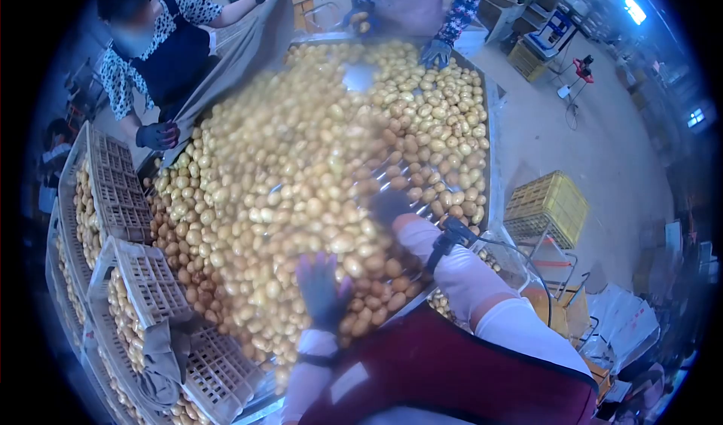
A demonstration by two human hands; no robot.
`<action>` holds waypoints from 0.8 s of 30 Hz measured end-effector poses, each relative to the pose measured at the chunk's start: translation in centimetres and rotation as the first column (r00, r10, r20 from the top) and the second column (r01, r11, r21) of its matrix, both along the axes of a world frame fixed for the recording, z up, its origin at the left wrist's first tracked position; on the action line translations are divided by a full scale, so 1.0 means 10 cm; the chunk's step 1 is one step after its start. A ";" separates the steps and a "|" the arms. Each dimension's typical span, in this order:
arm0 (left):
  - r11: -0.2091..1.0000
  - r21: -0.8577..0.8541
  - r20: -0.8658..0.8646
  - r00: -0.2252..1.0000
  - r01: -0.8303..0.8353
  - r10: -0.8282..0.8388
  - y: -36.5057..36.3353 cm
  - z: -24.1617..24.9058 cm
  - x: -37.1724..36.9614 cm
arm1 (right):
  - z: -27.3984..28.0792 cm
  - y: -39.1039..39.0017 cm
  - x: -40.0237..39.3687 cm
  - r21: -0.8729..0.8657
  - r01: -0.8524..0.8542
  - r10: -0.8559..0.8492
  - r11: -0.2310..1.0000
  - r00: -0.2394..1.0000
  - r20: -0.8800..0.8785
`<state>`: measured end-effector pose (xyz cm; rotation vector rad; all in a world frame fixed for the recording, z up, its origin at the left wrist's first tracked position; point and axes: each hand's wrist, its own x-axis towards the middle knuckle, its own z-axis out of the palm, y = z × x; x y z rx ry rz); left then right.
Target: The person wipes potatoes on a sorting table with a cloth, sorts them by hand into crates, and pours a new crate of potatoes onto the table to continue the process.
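A broad heap of oval yellow-brown produce, which looks like potatoes, covers the sorting table in front of me. My left hand, in a grey glove with purple fingertips, rests over the near part of the heap, its fingers spread. Farther right, my right hand reaches over the heap beside some bare shiny bars. Its dark glove is smeared by motion, and its fingers cannot be made out. A black strap with a small device sits on my right forearm.
At the left, plastic crates hold more produce, with a grey cloth draped over one. A co-worker holds a brown cloth at the far left edge. Another co-worker's gloved hand touches the heap. A yellow crate stands right.
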<state>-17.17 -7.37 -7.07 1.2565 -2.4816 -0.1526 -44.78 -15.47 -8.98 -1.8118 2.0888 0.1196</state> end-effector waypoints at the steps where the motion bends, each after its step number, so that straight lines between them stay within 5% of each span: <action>1: 1.000 0.007 -0.009 1.000 -0.005 0.005 0.01 0.01 0.00 | 0.01 0.00 -0.01 0.007 -0.005 0.005 1.000 1.000 0.016; 3: 1.000 0.026 -0.028 1.000 -0.013 0.014 0.04 0.03 0.00 | 0.03 0.08 -0.04 0.025 -0.016 0.015 1.000 0.999 0.047; 5: 0.998 0.061 -0.048 0.999 0.013 -0.010 0.04 0.03 0.05 | 0.03 0.49 -0.15 -0.367 0.101 0.042 0.925 0.931 0.362; 6: 0.996 0.085 -0.060 0.998 0.023 -0.018 0.04 0.02 0.06 | -0.25 0.66 -0.26 -0.523 0.187 0.115 0.831 0.863 0.492; 8: 0.995 0.097 -0.039 0.999 0.022 -0.018 0.05 -0.01 0.07 | -0.36 0.98 -0.54 -0.558 0.449 0.184 0.698 0.640 0.746; 11: 0.990 0.141 -0.001 1.000 0.026 -0.026 0.06 0.07 0.08 | 0.05 1.61 -0.89 -0.140 0.785 0.140 0.604 0.068 0.988; 14: 0.998 0.046 -0.026 0.999 0.046 -0.044 0.08 0.09 0.02 | 0.38 2.12 -1.12 0.379 0.799 0.222 0.466 -0.521 0.824; 16: 0.998 0.032 -0.020 0.999 0.046 -0.045 0.06 0.09 -0.03 | 0.18 2.09 -1.45 0.260 0.843 0.007 0.471 -0.299 0.954; 17: 0.998 0.029 -0.010 0.999 0.049 -0.049 0.06 0.12 -0.03 | -0.02 1.95 -1.52 0.101 0.896 -0.133 0.433 -0.047 0.990; 18: 0.999 0.028 0.009 0.999 0.044 -0.045 0.06 0.15 -0.05 | -0.18 1.72 -1.52 -0.065 0.901 -0.280 0.428 0.200 0.939; 20: 0.997 0.020 0.007 0.997 0.070 -0.070 0.07 0.13 -0.03 | 0.27 1.33 -1.37 -0.281 0.718 -0.459 0.637 0.646 0.610; 23: 0.997 0.016 0.002 0.998 0.070 -0.070 0.04 0.14 -0.03 | -0.07 0.80 -1.31 -0.286 0.404 -0.373 0.869 0.914 0.160; 24: 0.998 0.014 -0.008 0.998 0.069 -0.069 0.04 0.14 -0.03 | -0.02 0.64 -1.25 -0.163 0.393 -0.389 0.905 0.919 0.060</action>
